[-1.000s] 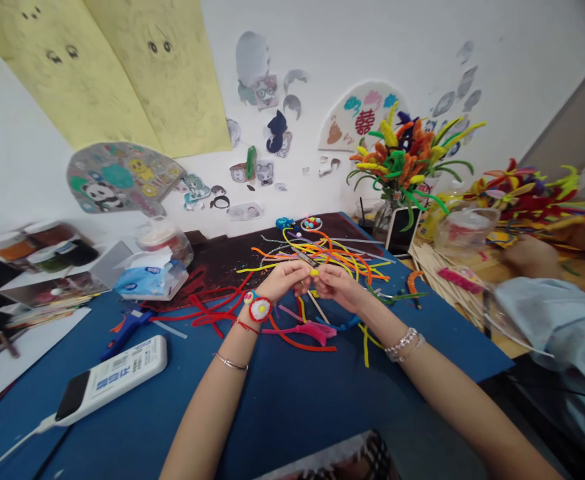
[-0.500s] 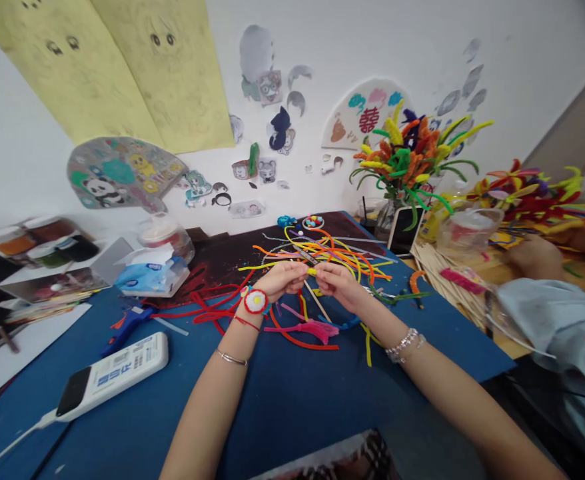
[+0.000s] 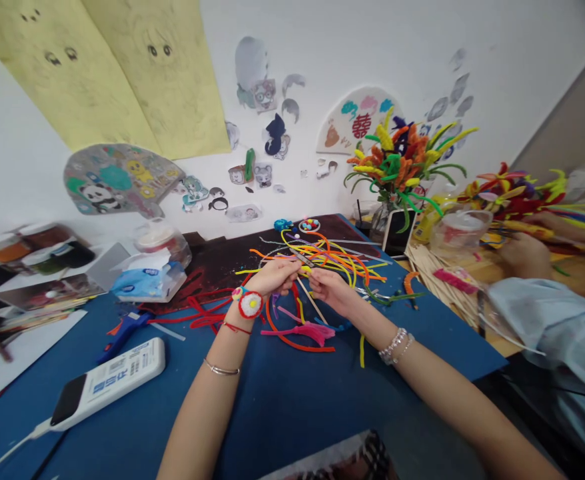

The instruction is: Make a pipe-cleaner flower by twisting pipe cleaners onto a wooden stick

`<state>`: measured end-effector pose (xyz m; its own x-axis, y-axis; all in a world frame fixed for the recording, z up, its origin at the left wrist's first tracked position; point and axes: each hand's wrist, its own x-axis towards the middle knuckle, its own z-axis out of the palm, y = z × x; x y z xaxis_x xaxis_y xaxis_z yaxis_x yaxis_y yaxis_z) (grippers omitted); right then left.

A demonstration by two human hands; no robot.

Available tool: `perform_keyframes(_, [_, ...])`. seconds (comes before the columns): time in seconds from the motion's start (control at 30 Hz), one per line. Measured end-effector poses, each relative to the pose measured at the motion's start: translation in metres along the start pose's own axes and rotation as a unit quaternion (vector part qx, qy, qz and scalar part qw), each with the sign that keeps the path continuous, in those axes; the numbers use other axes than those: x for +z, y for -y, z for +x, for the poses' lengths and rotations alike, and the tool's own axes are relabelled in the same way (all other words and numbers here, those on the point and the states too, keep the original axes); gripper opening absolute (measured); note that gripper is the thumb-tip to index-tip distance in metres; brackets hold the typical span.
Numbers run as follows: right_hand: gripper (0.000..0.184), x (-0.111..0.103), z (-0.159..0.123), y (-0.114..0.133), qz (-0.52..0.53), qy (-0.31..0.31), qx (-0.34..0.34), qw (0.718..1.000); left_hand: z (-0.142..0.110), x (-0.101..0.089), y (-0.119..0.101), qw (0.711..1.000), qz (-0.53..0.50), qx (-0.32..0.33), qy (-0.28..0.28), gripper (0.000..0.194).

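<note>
My left hand (image 3: 278, 277) and my right hand (image 3: 331, 288) are close together above the middle of the table. Between their pinched fingertips is a short bit of yellow pipe cleaner (image 3: 306, 269), mostly covered by the fingers. Just behind it lies a grey metal tool (image 3: 300, 257), partly hidden. Orange and yellow pipe cleaners (image 3: 340, 257) spread in a loose heap beyond my hands. Red pipe cleaners (image 3: 205, 312) lie to the left of my left wrist. A pink pipe-cleaner bundle (image 3: 312, 331) rests on the blue mat nearer to me, and a wooden stick (image 3: 312, 301) slants below my fingers.
On the left are a blue glue gun (image 3: 122, 337), a white power bank (image 3: 110, 383) with a cable and a tissue pack (image 3: 147, 280). A phone (image 3: 397, 233) leans by a pipe-cleaner bouquet (image 3: 397, 157). At right, another person's hand (image 3: 525, 257) is near wooden sticks (image 3: 440, 287).
My fingertips have drawn slightly apart, still at the yellow piece. The view has shifted a little. At right, the other person's second hand now shows more, holding something yellow-orange.
</note>
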<state>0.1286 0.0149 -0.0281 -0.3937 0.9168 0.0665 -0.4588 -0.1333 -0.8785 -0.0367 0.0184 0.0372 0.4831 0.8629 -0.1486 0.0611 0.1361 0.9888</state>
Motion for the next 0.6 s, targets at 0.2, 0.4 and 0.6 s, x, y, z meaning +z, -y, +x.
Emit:
perform_keyframes(0.2, [0.016,0.000,0.000,-0.003,-0.009,-0.006,0.005,1.000,0.005,-0.006,0.006,1.000,0.010,0.012,0.009,0.026])
perform_keyframes(0.4, [0.019,0.002,-0.002,-0.003,-0.013,0.014,0.022,1.000,0.007,-0.007,0.011,0.999,-0.015,0.004,0.029,0.027])
perform_keyframes(0.6, [0.020,0.004,-0.003,-0.001,-0.015,0.037,0.029,0.999,0.013,0.000,0.018,0.996,-0.071,0.028,0.037,0.027])
